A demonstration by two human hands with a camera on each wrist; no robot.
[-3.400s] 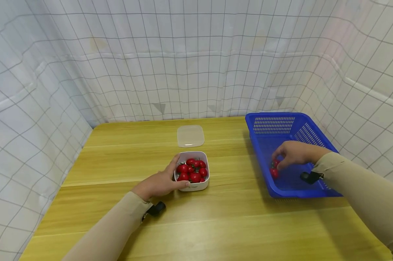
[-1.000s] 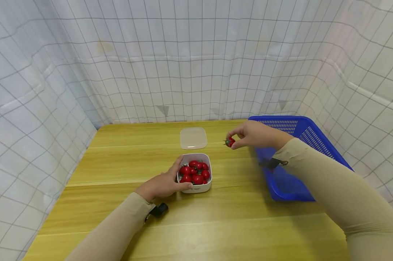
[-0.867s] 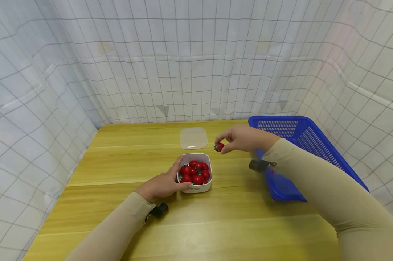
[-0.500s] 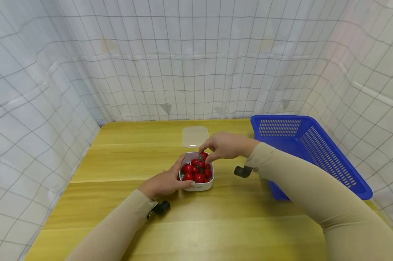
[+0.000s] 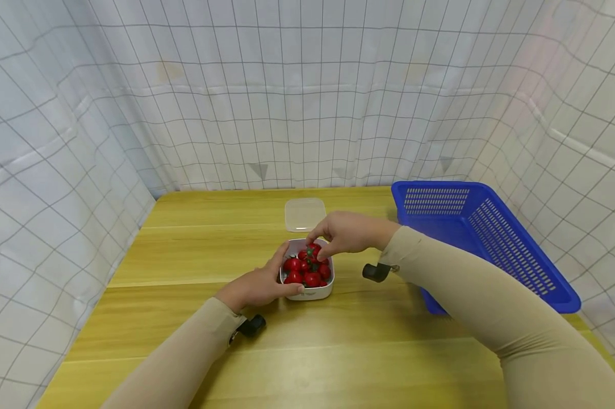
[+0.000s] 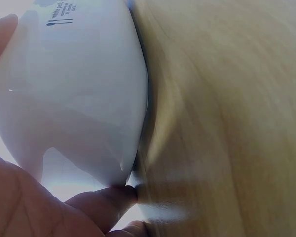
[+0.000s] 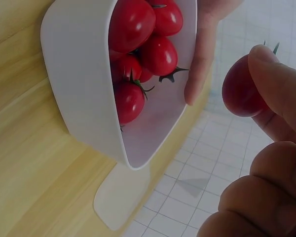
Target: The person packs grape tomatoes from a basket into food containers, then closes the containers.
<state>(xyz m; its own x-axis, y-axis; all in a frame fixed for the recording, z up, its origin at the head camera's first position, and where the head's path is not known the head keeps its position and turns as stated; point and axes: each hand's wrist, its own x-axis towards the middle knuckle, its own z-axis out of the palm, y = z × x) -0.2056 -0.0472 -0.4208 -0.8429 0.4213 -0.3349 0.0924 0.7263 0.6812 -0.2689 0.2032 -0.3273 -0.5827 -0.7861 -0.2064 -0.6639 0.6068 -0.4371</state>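
Note:
My left hand (image 5: 258,285) holds a white square food container (image 5: 317,293) on the table, with its thumb on the front wall and its fingers along the left side. Several red cherry tomatoes (image 5: 293,277) with green stems lie inside. Above the container's back right part is my right hand (image 5: 355,230), which pinches one cherry tomato (image 7: 241,91) between thumb and finger. The right wrist view shows that tomato held higher than the rim, apart from the others. In the left wrist view the container's smooth wall (image 6: 79,89) hides what is inside.
A translucent square lid (image 5: 305,213) lies flat behind the container. To the right stands a blue plastic basket (image 5: 437,196) with slotted walls, partly hidden by my right sleeve. A white gridded curtain (image 5: 307,113) hangs around the wooden table (image 5: 184,261).
My right hand has picked a cherry tomato out of the blue basket and carried it left to above the container. The left hand has stayed on the container.

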